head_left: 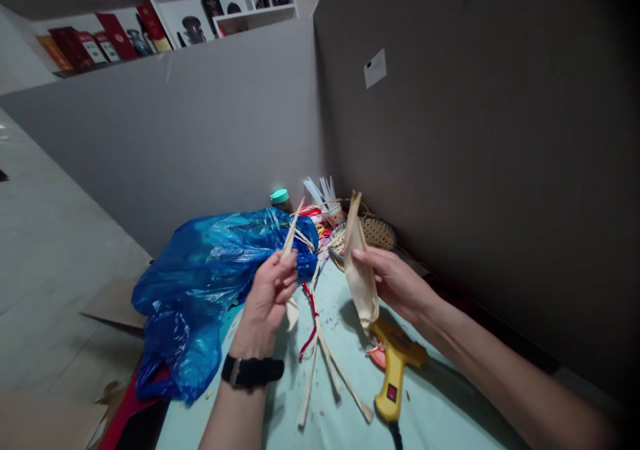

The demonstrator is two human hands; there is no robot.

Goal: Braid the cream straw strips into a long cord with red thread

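One broad husk (359,280) stands over the table (290,397), pinched by the half-open right hand (397,280), beside a narrow strip (293,229) in the curled left hand (273,287), probably best held lightly against splitting, with a blue bag (215,257) along the table's left edge.

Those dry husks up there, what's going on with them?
A person has one in each bare hand. The left hand grips a narrow husk strip, its pointed end up, and the right hand holds a wider husk. The two pieces are apart. Below, more pale strips and a red ribbon lie on the table, with a yellow glue gun under the right arm's side.
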